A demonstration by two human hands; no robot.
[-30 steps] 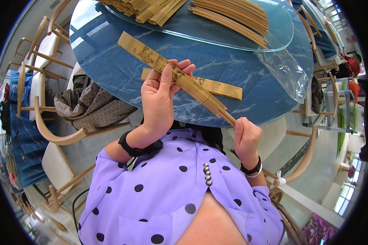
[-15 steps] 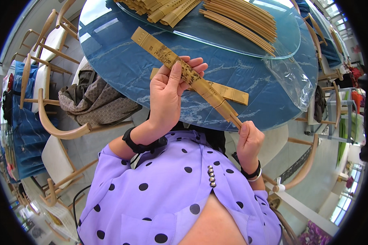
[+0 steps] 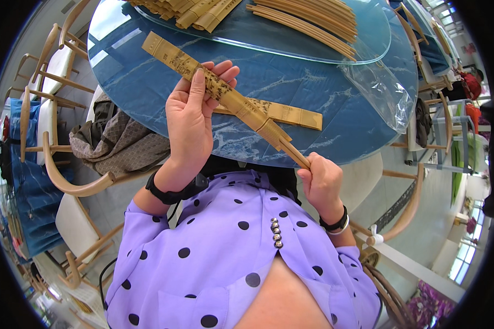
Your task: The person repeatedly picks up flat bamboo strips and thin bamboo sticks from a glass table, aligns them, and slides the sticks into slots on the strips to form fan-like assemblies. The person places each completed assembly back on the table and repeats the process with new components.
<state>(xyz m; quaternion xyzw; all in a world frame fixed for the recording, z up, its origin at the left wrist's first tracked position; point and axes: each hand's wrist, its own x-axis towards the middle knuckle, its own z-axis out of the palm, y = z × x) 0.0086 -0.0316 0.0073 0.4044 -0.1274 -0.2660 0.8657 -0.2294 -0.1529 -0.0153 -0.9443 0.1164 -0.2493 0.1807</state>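
Now, folded bamboo fan (image 3: 225, 96) gripped between both hands, left (image 3: 191, 123) mid-length, right (image 3: 322, 181) apparently clamping handle

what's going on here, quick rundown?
A person in a purple dotted top holds a closed bamboo fan over a round blue table. The right hand grips its narrow end; the left hand wraps the wide middle. A flat fan box lies under it, loose bamboo sticks beyond.

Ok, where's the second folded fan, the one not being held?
In the head view, the second folded fan lies flat on the blue table near its front edge, just behind the held fan and right of the left hand.
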